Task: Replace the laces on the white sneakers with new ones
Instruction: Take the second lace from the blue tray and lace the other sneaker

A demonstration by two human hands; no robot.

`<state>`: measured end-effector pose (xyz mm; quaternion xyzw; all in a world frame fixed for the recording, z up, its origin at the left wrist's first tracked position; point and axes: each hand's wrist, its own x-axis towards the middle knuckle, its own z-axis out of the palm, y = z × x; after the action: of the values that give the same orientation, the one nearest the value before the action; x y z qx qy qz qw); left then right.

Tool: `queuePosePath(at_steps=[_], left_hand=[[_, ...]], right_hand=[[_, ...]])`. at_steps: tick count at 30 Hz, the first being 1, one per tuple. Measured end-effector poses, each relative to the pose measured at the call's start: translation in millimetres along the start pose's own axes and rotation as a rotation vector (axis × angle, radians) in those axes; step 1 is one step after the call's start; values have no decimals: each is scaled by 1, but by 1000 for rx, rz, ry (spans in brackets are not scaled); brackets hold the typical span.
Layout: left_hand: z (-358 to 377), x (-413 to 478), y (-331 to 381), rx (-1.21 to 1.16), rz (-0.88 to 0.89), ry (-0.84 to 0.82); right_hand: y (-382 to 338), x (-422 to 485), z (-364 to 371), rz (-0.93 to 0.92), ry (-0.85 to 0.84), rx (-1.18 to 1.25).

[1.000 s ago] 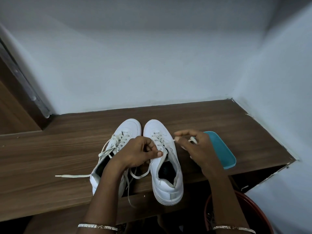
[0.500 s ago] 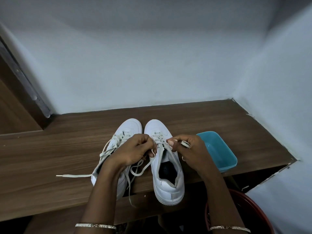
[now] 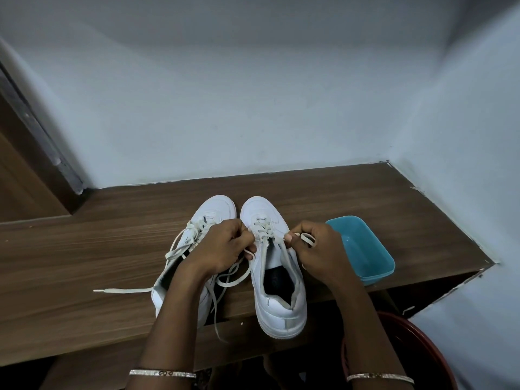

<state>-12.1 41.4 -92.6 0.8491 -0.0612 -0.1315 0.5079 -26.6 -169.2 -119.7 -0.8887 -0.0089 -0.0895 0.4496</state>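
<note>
Two white sneakers stand side by side on the wooden shelf [image 3: 112,249], toes away from me. The right sneaker [image 3: 277,299] is laced only over its front eyelets, and its heel overhangs the shelf's front edge. My left hand [image 3: 222,249] pinches the off-white lace [image 3: 239,273] at that shoe's left eyelet row. My right hand [image 3: 318,254] pinches the other lace end at the right row, a loop of lace lying over its fingers. The left sneaker [image 3: 216,205] is partly hidden behind my left arm; its loose lace [image 3: 123,290] trails left across the wood.
A teal plastic tub [image 3: 363,249] sits just right of my right hand, near the shelf's front right corner. A dark red round bin [image 3: 422,347] stands below at the lower right. Pale walls close the back and right side.
My right hand drew in from over the teal tub to the right sneaker's eyelets, bringing the lace end with it. My left hand shifted slightly up along the lacing.
</note>
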Motion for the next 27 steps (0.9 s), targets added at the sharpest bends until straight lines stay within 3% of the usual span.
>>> queuePosePath(at_steps=[8,11,14,19,27], left_hand=[[-1,3,-2,125,75,55],[0,5,-2,141,163,104],[-2,6,-1,151,241,165],[0,6,2,80,287,193],[19,3,16,74,383,28]], right_hand=[[-4,-2,-6,69,-27,96],[-10,-2,-9,72,67,148],[-10,-2,-10,101,122,331],[-13,-1,-13,133,15,674],[-21,-1,-12,-5,-59,857]])
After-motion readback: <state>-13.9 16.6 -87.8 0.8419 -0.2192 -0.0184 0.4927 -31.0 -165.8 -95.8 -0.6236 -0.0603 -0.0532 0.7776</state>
